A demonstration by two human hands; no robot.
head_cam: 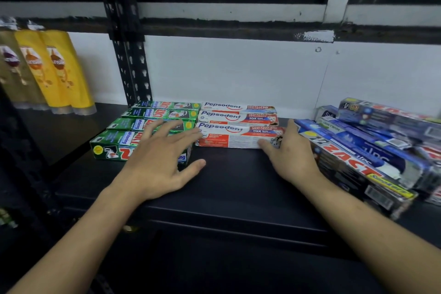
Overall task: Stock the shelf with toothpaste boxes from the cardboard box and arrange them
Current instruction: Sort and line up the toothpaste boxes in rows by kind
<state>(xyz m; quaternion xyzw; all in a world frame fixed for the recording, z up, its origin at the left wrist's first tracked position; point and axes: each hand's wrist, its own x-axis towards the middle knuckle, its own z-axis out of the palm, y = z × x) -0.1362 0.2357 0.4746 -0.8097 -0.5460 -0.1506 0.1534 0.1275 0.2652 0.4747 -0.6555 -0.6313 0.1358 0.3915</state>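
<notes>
where the black shelf [238, 181] runs across the view, toothpaste boxes are seen laid flat in three groups. at the left, four green zact boxes [112, 143] are set one behind another, long sides touching. just beside them, in the middle, three pepsodent boxes [238, 118] are lined up the same way, the rearmost near the white wall [238, 69]. at the right, a pile of blue and dark boxes [372, 143] is heaped loosely at an angle, some resting on others.

the left hand [157, 157] is spread palm down over the nearer green boxes, fingers straight and splayed, the thumb held out over bare shelf; nothing is gripped by it. the right hand [293, 155] is placed at the right end of the front pepsodent box [233, 137], between that box and the blue pile. its thumb [263, 143] is pressed to the box's front face and its forefinger [290, 124] is stretched along the box's end. the remaining fingers are hidden by the back of the hand, so whether the box is clasped or only pushed cannot be told. the two hands are held well apart.

in the neighbouring bay, beyond a perforated black upright [130, 59], yellow and gold shampoo bottles [55, 69] are stood in a row.
</notes>
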